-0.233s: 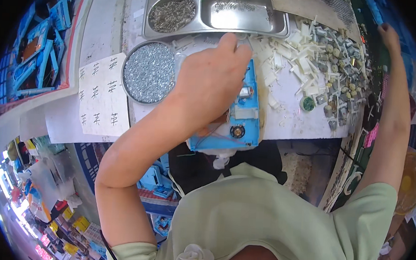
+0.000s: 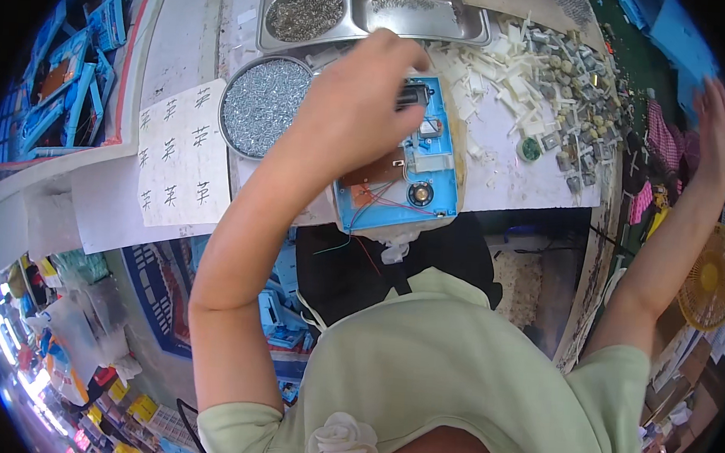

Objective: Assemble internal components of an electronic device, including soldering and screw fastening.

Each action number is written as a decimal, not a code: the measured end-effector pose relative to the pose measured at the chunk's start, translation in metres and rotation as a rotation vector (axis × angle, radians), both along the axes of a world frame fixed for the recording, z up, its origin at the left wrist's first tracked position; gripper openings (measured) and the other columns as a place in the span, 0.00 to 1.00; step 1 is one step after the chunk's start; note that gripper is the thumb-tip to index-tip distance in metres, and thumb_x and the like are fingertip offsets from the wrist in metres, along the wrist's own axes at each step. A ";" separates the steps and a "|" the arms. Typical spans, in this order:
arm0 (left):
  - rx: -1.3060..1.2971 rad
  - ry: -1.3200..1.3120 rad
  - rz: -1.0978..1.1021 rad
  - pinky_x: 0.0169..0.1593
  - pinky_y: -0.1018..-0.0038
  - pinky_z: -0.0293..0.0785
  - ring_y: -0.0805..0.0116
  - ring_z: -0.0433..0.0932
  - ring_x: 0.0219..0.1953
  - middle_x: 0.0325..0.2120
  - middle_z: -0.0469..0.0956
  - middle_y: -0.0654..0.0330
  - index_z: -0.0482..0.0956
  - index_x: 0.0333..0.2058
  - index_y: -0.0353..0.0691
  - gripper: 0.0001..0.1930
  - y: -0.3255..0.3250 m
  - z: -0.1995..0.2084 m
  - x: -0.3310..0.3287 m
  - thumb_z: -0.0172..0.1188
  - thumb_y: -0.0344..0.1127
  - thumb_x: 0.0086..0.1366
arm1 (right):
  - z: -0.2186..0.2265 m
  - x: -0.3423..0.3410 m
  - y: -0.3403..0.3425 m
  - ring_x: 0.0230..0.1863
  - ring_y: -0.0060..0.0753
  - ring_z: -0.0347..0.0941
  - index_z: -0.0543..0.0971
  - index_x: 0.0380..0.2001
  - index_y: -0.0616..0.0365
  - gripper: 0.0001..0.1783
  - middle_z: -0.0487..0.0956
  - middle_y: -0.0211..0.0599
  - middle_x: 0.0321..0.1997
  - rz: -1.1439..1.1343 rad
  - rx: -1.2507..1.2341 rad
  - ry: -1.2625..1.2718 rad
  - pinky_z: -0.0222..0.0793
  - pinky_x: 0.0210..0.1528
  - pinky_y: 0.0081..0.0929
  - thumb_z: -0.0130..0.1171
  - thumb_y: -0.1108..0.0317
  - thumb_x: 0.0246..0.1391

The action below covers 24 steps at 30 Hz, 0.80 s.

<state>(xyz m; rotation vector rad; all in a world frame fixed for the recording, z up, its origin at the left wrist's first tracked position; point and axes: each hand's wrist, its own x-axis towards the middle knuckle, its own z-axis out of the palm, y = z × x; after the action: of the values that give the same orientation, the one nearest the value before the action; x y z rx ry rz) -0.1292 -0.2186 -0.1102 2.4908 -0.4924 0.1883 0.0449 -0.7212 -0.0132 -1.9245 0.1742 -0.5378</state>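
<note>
Now we see the fingers of the left hand (image 2: 358,102) bent over the upper part of the open blue case (image 2: 392,217), close beside a black part (image 2: 412,96); whether they grip it, we cannot tell. Compared with a moment ago, this hand uncovers more of the inside: the black part and most of the brown board (image 2: 374,173) are in view, so, we judge, the work on the case is easier to follow. The case lies at the near edge of the tabletop (image 2: 518,186), between the round dish of metal pieces (image 2: 263,108) and the heap of white plastic pieces (image 2: 488,78). Farther out, the right hand (image 2: 718,136) is lower in view than before, near blue material (image 2: 681,47); its fingers look rather straight, but we cannot tell if they hold something.
</note>
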 end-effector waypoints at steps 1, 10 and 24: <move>-0.136 0.046 0.043 0.34 0.72 0.76 0.69 0.80 0.34 0.41 0.76 0.60 0.76 0.52 0.40 0.22 0.008 0.012 -0.005 0.69 0.35 0.60 | 0.003 -0.048 0.035 0.58 0.29 0.76 0.76 0.59 0.67 0.27 0.79 0.40 0.57 0.069 0.104 -0.026 0.73 0.59 0.27 0.60 0.57 0.66; -1.129 0.330 0.134 0.31 0.75 0.78 0.75 0.81 0.34 0.39 0.83 0.52 0.67 0.61 0.24 0.32 0.013 0.024 -0.061 0.70 0.38 0.67 | -0.066 -0.205 0.275 0.26 0.19 0.73 0.73 0.62 0.61 0.24 0.78 0.32 0.29 0.656 0.615 0.460 0.73 0.25 0.20 0.62 0.68 0.65; -0.168 0.099 0.259 0.33 0.63 0.78 0.52 0.83 0.27 0.26 0.81 0.49 0.63 0.68 0.30 0.42 0.016 -0.028 -0.084 0.71 0.45 0.62 | -0.133 -0.247 0.263 0.22 0.30 0.68 0.68 0.67 0.54 0.30 0.71 0.33 0.22 0.737 -0.194 0.348 0.66 0.29 0.27 0.63 0.66 0.64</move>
<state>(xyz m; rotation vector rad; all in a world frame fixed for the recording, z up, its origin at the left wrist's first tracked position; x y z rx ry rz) -0.2134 -0.2029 -0.1385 2.3781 -0.1063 0.1974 -0.2020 -0.4580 -0.1462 -2.0798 -0.3728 0.2815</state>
